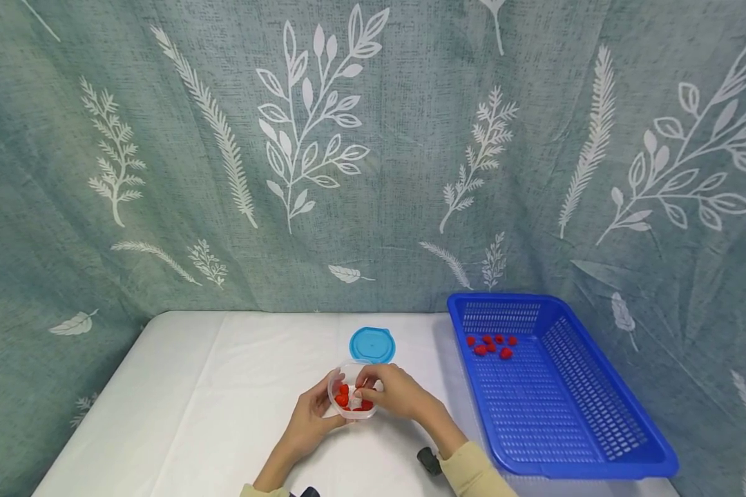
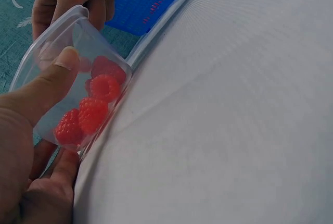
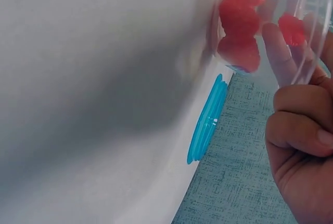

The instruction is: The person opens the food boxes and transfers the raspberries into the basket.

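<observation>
A small clear plastic container (image 1: 340, 373) stands on the white table, with several red raspberries (image 2: 93, 114) along its bottom. My left hand (image 1: 307, 422) grips it from the left, thumb on the near wall and fingers around the far side. From the right, my right hand (image 1: 400, 392) reaches over the rim with its fingertips inside. In the right wrist view those fingers pinch a raspberry (image 3: 292, 29), raised above the others and seen through the clear wall. Just behind the container lies a round blue lid (image 1: 373, 345), flat on the table.
To the right stands a large blue plastic basket (image 1: 553, 438) with slotted walls. Several more raspberries (image 1: 505, 353) lie at its far left corner. A green curtain (image 1: 373, 262) with white leaf prints hangs along the back edge of the white table (image 1: 211, 400).
</observation>
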The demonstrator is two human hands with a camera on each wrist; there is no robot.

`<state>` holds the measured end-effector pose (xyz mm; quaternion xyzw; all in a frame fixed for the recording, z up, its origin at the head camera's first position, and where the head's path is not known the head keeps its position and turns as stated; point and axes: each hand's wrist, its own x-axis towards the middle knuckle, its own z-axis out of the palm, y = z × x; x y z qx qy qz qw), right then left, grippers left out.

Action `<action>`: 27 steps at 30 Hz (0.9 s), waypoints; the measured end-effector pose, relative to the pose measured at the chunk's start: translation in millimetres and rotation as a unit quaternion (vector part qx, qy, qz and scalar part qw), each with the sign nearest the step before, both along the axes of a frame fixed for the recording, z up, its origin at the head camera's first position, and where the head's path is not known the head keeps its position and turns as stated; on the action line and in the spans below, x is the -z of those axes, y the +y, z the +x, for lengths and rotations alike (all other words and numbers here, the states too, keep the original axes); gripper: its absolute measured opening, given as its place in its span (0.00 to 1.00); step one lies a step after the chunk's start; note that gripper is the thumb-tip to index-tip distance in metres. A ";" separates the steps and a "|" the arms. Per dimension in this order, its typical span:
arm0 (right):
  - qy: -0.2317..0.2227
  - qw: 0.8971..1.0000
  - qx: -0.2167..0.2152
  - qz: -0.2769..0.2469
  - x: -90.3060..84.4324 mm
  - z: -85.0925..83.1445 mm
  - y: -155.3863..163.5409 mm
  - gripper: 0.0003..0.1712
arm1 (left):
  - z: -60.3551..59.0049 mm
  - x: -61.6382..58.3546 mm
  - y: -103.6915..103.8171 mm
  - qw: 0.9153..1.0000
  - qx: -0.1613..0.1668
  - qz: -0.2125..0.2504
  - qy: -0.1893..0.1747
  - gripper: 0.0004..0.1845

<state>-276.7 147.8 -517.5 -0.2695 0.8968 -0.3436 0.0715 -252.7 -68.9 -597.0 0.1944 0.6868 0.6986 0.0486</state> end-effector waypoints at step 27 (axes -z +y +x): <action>-0.028 0.976 0.044 -0.213 -44.3 49.0 5.8 0.12 | 1.2 -1.4 1.1 1.000 -0.013 -0.012 -0.011 0.50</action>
